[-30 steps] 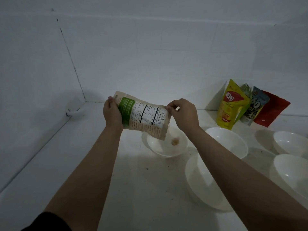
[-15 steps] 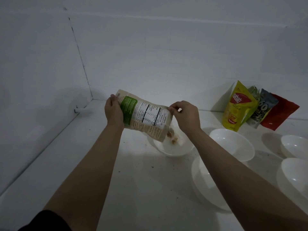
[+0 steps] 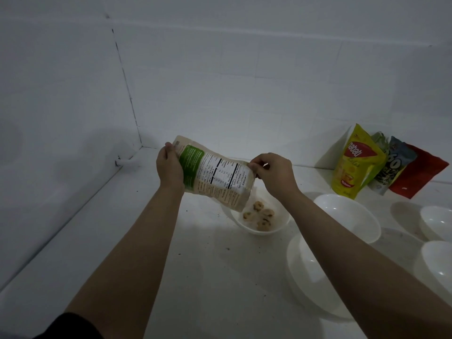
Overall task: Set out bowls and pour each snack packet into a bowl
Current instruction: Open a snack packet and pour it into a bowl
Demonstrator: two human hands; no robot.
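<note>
A beige snack packet [image 3: 215,176] with a green patch and a nutrition label hangs tilted, its mouth down to the right, over a white bowl [image 3: 276,228]. My left hand [image 3: 168,167] grips the packet's raised bottom end. My right hand [image 3: 274,172] pinches its upper corner near the mouth. Several pale brown snack pieces [image 3: 261,216] lie in that bowl. Beside it stands an empty white bowl [image 3: 347,216], and another empty bowl [image 3: 308,272] sits partly under my right forearm.
Three unopened packets lean on the back wall at the right: yellow [image 3: 354,162], grey-blue [image 3: 391,167], red [image 3: 420,177]. Two more white bowls [image 3: 437,221] [image 3: 437,263] sit at the right edge. White counter [image 3: 146,241] with tiled walls at the left and back.
More snack pieces have dropped from the packet into the bowl; one piece lay there a second ago. Both hands have kept their hold, and the view has shifted a little.
</note>
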